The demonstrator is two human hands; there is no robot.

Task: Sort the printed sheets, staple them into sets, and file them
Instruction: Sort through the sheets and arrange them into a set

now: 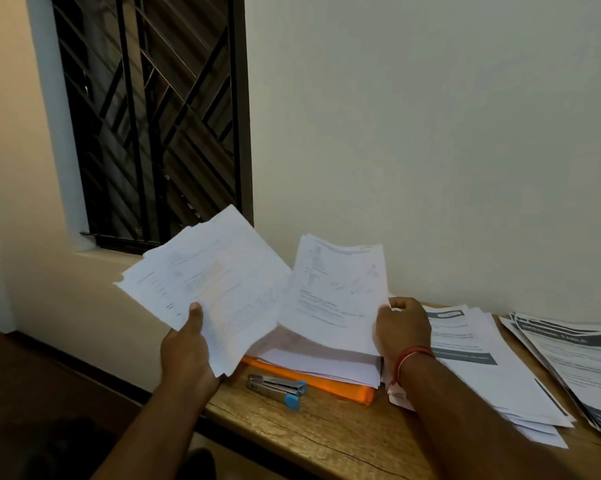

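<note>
My left hand [187,344] grips a fanned bundle of printed sheets [209,282] held up over the table's left end, thumb on top. My right hand [401,325] holds the right edge of a second set of sheets [340,292], lifted and curled above a paper stack [323,362]. That stack lies on an orange file folder [340,388]. A metal stapler [278,389] with blue ends lies on the wooden table [320,434] in front of the folder.
More printed stacks with dark header bars lie to the right [482,368] and at the far right edge [583,358]. A barred window [150,116] is behind on the left, a plain wall behind the table. The floor drops off left of the table.
</note>
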